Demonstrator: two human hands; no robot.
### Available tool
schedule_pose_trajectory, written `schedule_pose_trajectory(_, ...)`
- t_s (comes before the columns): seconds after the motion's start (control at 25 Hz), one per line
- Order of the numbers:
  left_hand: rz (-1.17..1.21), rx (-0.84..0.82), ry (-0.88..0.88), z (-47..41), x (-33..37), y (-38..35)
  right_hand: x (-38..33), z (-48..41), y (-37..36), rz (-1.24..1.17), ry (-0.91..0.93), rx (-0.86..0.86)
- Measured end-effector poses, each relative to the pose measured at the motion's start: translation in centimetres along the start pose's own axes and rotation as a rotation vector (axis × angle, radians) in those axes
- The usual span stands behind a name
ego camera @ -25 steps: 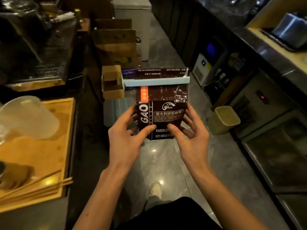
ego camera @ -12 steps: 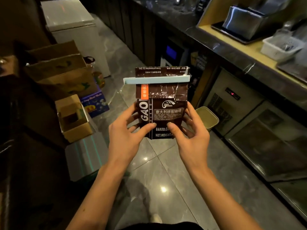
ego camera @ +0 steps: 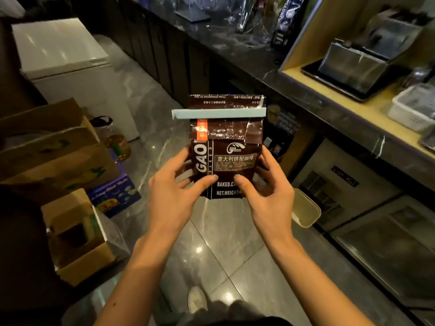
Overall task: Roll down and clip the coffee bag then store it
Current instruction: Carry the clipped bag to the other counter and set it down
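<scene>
A dark brown coffee bag with white lettering and an orange label is held upright in front of me above the floor. Its top is folded over, and a long pale blue clip is clamped straight across the fold. My left hand grips the bag's lower left side with the thumb on the front. On the lower right side, my right hand holds it the same way. The bag's bottom edge is partly hidden by my thumbs.
A dark stone counter runs along the right, with under-counter fridges below and a small beige bin on the floor. Cardboard boxes and a white chest freezer stand at the left.
The view has swung right, away from the wooden tray counter at the left toward the right counter. The bag and both hands keep the same grip and pose.
</scene>
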State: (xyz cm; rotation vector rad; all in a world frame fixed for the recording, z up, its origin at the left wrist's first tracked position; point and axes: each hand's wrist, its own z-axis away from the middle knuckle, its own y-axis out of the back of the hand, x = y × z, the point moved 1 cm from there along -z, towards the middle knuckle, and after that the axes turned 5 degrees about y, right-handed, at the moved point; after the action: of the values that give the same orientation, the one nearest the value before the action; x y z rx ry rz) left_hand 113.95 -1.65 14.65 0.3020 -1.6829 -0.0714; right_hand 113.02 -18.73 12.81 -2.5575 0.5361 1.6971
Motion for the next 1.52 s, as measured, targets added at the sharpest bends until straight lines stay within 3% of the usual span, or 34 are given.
schedule_pose_trajectory(0.28, 0.057, -0.07, 0.032, -19.1, -2.9, -1.9, 5.8, -15.9, -6.7, 0.06, -0.007, 0.039)
schedule_pose_trajectory(0.88, -0.096, -0.213, -0.119, -64.3, -4.5, -18.8, 24.3, -57.1, -10.9, -0.005, -0.145, 0.243)
schedule_pose_trajectory(1.32, 0.054, -0.573, -0.05, -95.2, -9.4, -30.4, 36.3, -80.9, -16.6, 0.094, -0.235, 0.548)
schedule_pose_trajectory(1.52, 0.08, -0.719, -0.011, -103.0, -10.3, -36.1, 40.2, -87.7, -15.7, 0.217, -0.27, 0.645)
